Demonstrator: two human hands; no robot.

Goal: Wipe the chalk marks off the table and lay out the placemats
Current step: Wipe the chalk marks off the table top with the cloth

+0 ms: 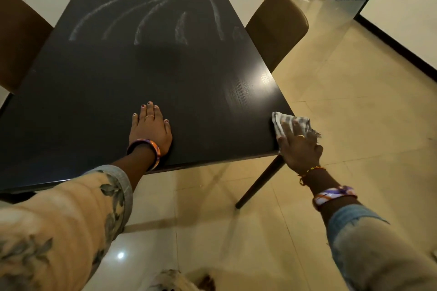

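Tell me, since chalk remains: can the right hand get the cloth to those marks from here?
Probably yes: nothing lies on the table between the cloth in the right hand and the chalk marks, though they are at the far end.

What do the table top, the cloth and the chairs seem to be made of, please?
Table: probably wood or wood veneer, black, satin; fine grain lines show in the glare by its right edge.
Cloth: soft woven fabric, white with grey stripes, crumpled under the right hand, frayed at one edge.
Chairs: brown matt upholstery, perhaps velvet or suede-like; hard to tell.
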